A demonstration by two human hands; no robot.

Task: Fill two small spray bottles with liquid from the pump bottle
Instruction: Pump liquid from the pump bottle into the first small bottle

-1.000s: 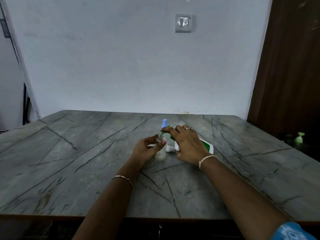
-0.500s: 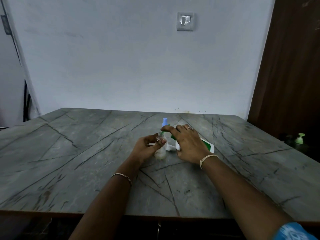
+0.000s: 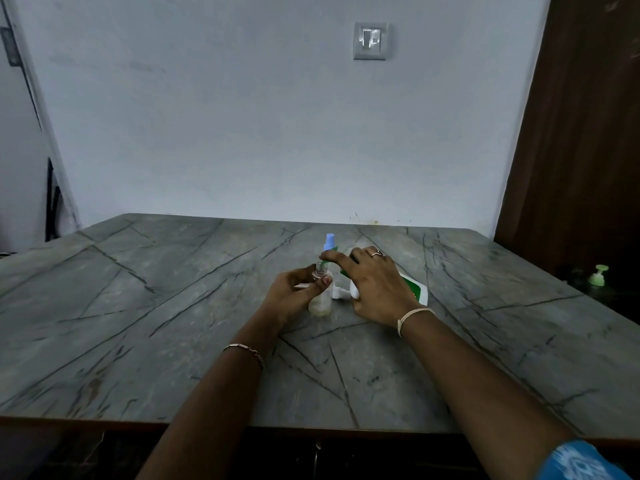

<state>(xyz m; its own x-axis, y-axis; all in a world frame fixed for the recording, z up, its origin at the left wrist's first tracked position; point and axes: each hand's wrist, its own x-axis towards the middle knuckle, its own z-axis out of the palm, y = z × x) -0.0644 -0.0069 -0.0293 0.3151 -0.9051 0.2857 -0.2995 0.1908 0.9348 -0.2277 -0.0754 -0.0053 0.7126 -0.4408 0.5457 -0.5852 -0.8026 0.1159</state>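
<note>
A small clear spray bottle stands uncapped on the grey stone table, with a little pale liquid at its bottom. My left hand grips its neck and shoulder with thumb and fingers. Just behind it stands a second small bottle with a blue spray cap. My right hand lies over the white and green pump bottle, fingers curled on it, index finger stretched toward the open bottle's mouth. The white pump nozzle shows beside the clear bottle. The pump bottle's body is mostly hidden.
The table's near edge runs across the bottom. A light green pump dispenser stands off the table at the right, by a dark wooden door. A wall with a switch plate rises behind the table.
Both hands keep their hold. The view has shifted slightly; the bottles stay in place.
</note>
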